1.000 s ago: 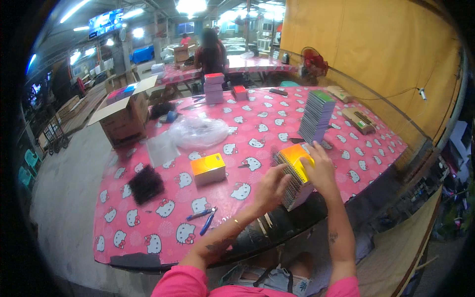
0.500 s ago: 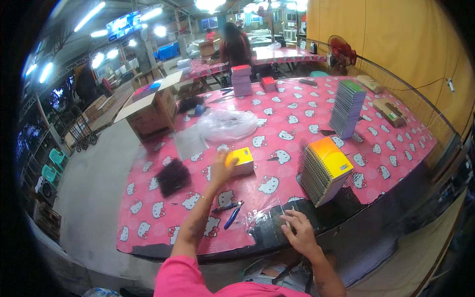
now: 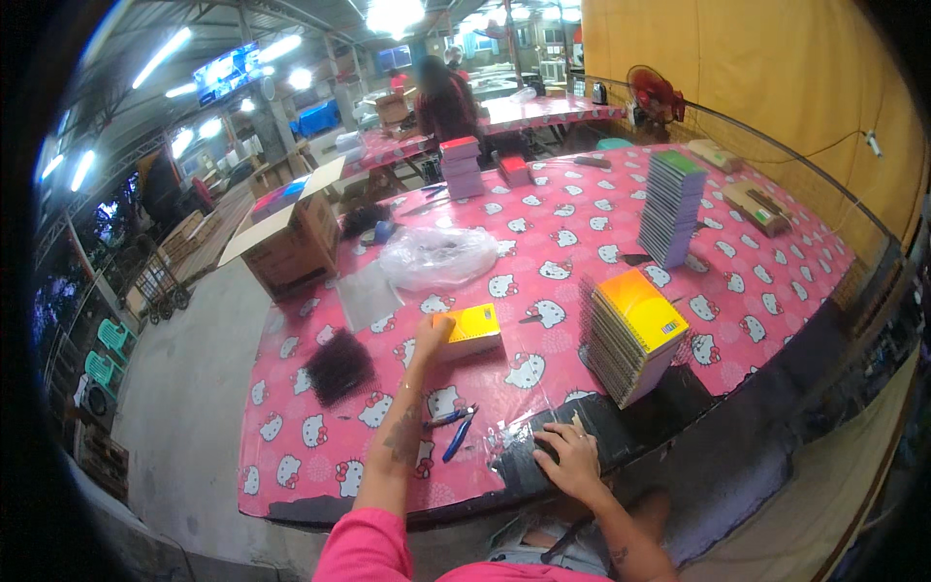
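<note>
My left hand point(image 3: 433, 335) grips the left end of a short stack of yellow spiral notebooks point(image 3: 472, 325), its fingers partly hidden behind the wrist. My right hand point(image 3: 570, 458) rests on the black-covered strip point(image 3: 519, 461) at the table's near edge, fingers stretched out and holding nothing. A taller stack of yellow-orange spiral notebooks point(image 3: 637, 325) stands right of both hands, wire bindings facing left. Between my forearms lie blue-handled cutting pliers point(image 3: 456, 438). Left of my left hand sits a pile of black binding wires point(image 3: 339, 369).
A clear plastic bag point(image 3: 436, 257) and an open cardboard box point(image 3: 291, 242) are at the table's left side. Farther back stand a green-topped notebook stack point(image 3: 671, 209) and a red-topped stack point(image 3: 461, 170). A red fan point(image 3: 655, 94) and another person point(image 3: 446, 102) are beyond.
My left hand has settled onto the short notebook stack's left end. My right hand has lowered and flattened onto the black strip. The view has shifted slightly.
</note>
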{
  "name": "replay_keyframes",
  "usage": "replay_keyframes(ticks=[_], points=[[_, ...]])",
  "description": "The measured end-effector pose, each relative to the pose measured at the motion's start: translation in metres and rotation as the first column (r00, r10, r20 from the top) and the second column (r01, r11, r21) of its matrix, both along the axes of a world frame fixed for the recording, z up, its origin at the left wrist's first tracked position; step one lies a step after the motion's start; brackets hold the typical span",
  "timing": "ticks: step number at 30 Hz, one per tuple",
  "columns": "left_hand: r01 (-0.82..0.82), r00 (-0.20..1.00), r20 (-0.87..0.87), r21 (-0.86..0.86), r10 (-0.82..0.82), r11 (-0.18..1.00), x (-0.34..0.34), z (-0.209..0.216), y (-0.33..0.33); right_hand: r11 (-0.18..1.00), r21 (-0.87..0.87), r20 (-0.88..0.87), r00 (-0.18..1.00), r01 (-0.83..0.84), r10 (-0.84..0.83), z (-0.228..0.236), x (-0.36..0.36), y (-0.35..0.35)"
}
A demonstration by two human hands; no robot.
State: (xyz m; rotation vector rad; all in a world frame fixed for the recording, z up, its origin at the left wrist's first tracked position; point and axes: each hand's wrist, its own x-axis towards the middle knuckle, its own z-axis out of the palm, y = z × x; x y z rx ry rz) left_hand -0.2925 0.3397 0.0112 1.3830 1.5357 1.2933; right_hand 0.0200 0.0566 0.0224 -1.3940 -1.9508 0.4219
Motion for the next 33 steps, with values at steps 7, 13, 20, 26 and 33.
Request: replay_keyframes(ticks=[7,13,20,26,33], points=[[0.121,0.991,-0.054,-0.029,-0.122,0.992,0.035,0.000,-0.036,1.000,-0.016,-0.029,1.000,0.007,-0.007,0.003,-0.004,-0.001],[0.210,0.888,-0.458,0.366,-0.021,0.907,0.094,0.050,-0.084,1.000,-0.006,-0.035,0.999,-0.001,0.001,-0.001,0.011,-0.002],[0.568,0.590,-0.807,0.436,0.025,0.698,0.098,0.054,-0.129,0.998,0.023,0.001,0.999,-0.050,0.050,0.000,0.005,-0.005],[0.660,0.563,-0.826,0.433,-0.022,0.613,0.127,0.079,-0.200,0.985,0.047,-0.401,0.907,0.165,-0.132,0.008,0.003,-0.006],[0.659,0.555,-0.827,0.375,-0.086,0.652,0.143,0.063,-0.256,0.992,-0.122,-0.593,0.799,0.030,-0.097,-0.018,0.025,-0.013]])
